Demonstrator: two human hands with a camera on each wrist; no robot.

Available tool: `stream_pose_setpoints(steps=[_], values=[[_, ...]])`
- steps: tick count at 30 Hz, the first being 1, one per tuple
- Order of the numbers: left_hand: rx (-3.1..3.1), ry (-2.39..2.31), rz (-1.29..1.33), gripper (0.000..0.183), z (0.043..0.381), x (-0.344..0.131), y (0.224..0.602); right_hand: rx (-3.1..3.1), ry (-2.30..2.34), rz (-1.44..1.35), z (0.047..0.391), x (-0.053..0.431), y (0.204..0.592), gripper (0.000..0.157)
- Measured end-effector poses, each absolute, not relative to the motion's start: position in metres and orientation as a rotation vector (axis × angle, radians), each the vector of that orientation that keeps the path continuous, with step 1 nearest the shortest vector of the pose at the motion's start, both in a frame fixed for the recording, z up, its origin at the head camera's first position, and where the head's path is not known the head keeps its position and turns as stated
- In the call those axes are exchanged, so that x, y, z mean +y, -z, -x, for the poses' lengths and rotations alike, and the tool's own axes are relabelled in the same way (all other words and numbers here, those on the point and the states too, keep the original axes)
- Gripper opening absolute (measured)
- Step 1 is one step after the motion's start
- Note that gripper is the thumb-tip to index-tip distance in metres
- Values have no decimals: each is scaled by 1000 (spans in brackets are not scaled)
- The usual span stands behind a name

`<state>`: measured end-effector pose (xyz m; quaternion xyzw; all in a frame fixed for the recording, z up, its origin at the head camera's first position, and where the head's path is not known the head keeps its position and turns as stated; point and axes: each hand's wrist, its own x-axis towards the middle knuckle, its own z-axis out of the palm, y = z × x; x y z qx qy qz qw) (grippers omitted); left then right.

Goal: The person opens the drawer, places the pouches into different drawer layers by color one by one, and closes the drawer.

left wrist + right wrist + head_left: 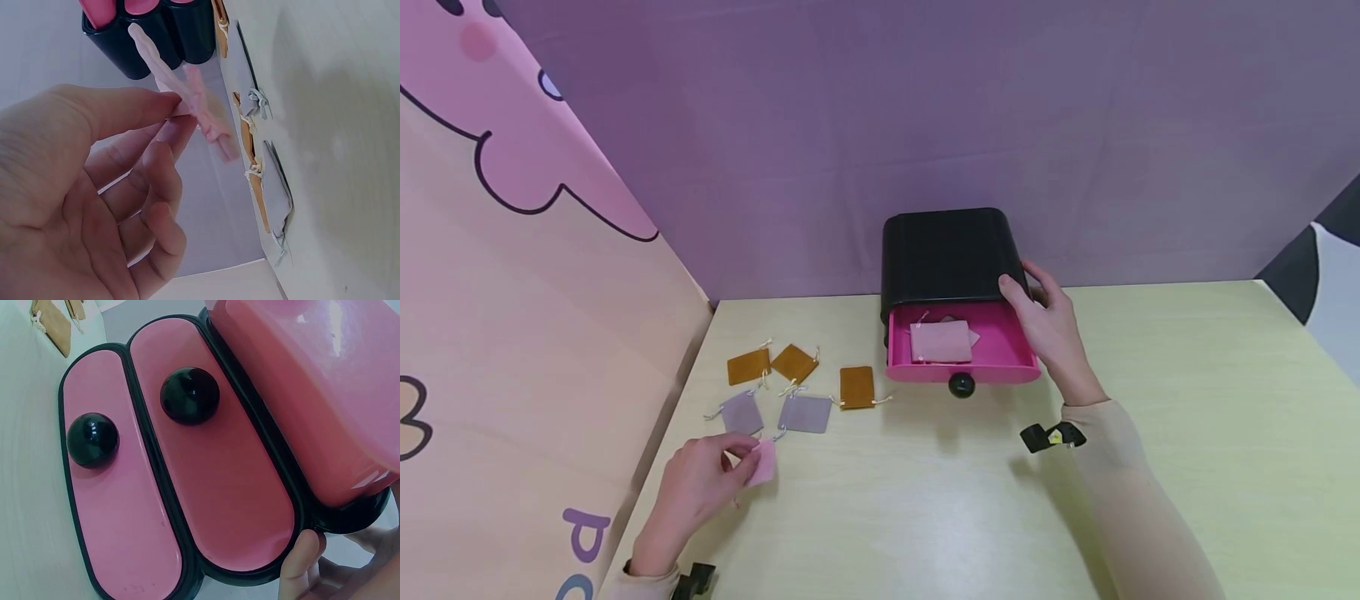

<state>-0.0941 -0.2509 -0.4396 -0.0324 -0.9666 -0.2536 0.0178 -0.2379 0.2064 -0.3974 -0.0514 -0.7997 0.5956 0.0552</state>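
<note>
Between thumb and forefinger my left hand pinches a small pink drawstring pouch, held above the table at the front left. In the left wrist view the pouch hangs tilted, its other fingers loosely curled. My right hand grips the right side of a black drawer cabinet, thumb near the top edge. The cabinet's top pink drawer is pulled out, with pink pouches lying inside. In the right wrist view, fingers touch the cabinet's black frame beside two closed drawers.
Left of the cabinet lie brown pouches and grey pouches on the pale table. A round black knob sticks out from the drawer front. A purple cloth stands behind, and a printed panel borders the left side.
</note>
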Motion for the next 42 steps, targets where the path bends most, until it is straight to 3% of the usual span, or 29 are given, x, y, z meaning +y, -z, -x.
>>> stream_pose_setpoints(steps=[42], values=[[-2767, 828, 270, 10, 109, -222, 418, -2458, -1785, 163, 237, 207, 396, 79]])
